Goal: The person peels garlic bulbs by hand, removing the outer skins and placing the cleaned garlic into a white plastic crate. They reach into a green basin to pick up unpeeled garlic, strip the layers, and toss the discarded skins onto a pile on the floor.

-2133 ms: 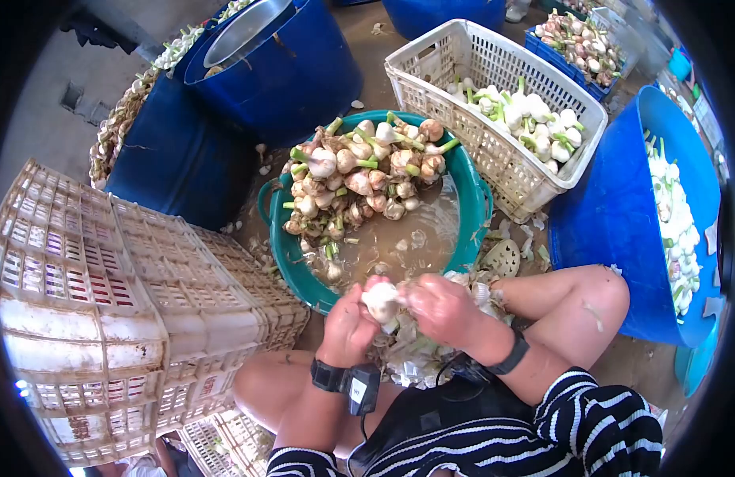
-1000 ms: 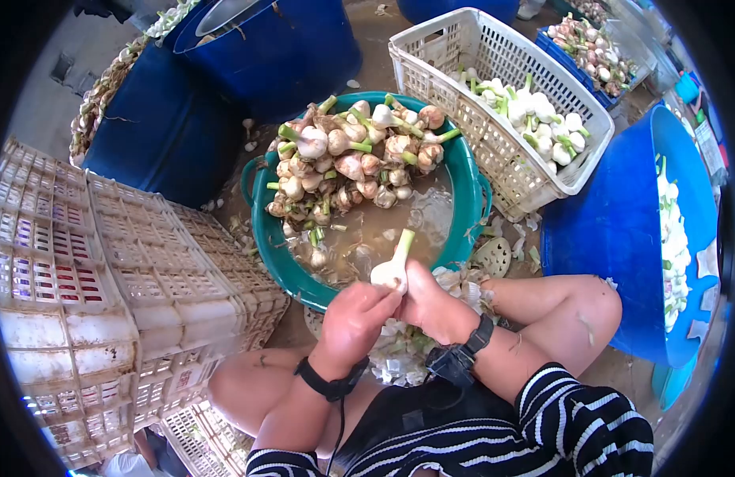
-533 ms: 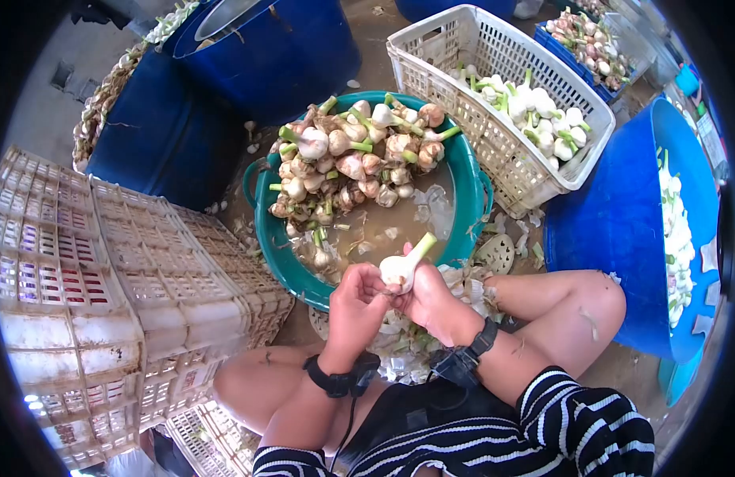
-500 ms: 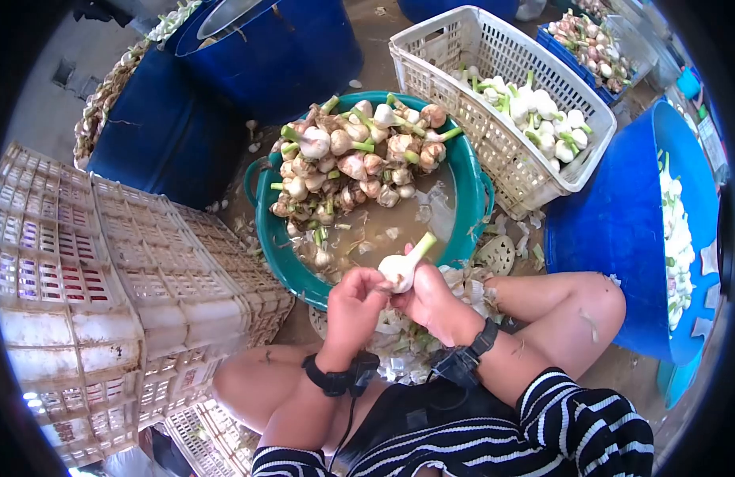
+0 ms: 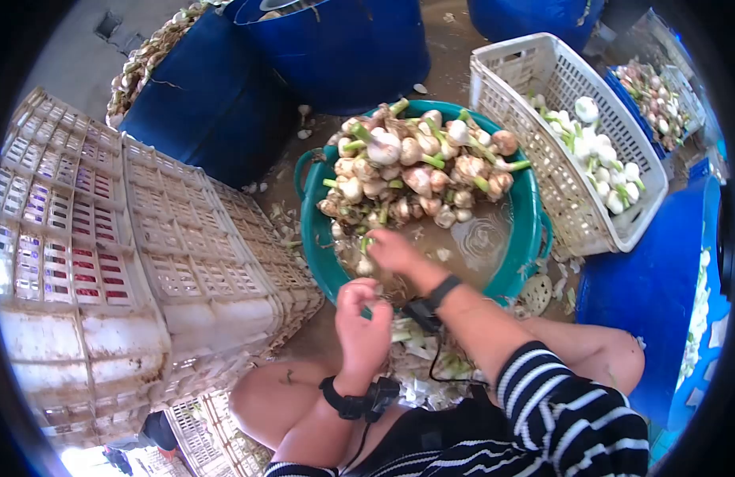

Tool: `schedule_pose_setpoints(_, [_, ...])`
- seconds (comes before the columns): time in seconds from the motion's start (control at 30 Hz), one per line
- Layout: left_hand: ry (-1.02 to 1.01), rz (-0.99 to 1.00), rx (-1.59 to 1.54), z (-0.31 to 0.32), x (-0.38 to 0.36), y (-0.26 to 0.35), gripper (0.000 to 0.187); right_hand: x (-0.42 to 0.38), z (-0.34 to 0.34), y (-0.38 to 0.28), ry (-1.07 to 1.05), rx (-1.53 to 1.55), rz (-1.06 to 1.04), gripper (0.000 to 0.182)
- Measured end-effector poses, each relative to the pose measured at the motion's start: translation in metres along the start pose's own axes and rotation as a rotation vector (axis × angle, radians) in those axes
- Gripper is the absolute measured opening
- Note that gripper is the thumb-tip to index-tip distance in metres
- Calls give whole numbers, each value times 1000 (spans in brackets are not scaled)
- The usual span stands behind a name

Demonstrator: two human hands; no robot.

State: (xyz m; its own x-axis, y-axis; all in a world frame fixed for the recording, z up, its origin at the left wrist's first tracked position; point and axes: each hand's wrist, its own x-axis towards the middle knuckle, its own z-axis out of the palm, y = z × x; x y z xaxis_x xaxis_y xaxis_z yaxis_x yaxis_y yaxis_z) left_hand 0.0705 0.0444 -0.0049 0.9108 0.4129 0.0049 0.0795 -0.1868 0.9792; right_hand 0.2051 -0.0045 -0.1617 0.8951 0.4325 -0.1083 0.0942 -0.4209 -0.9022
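Observation:
A green tub (image 5: pixel 530 199) of murky water holds a heap of garlic bulbs (image 5: pixel 419 179) with short green stems. My right hand (image 5: pixel 395 253) is over the tub's near left part, its blurred fingertips beside a green-stemmed bulb (image 5: pixel 365 264) at the water; whether they touch it is unclear. Just below, at the near rim, my left hand (image 5: pixel 362 318) has its fingers curled together, and what they hold, if anything, is hidden. In the white crate (image 5: pixel 534 171) at the right lie clean white bulbs (image 5: pixel 602 163), with one white bulb (image 5: pixel 587 109) above the others.
Stacked pale crates (image 5: pixel 184 270) rise at the left. Blue barrels (image 5: pixel 343 60) stand behind the tub, and a blue tub (image 5: pixel 630 294) is at the right. A blue crate (image 5: pixel 638 103) of garlic is at the far right. Peelings (image 5: pixel 423 366) lie between my legs.
The white bulb has left my hands, and one now shows above the crate's pile. My right hand has moved forward and left over the tub, away from my left hand. The view has shifted.

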Motion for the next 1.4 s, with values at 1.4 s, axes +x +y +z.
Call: schedule_pose_setpoints(1.4, [-648, 437, 498, 9, -7, 26, 34, -161, -107, -67, -11, 763, 531, 21])
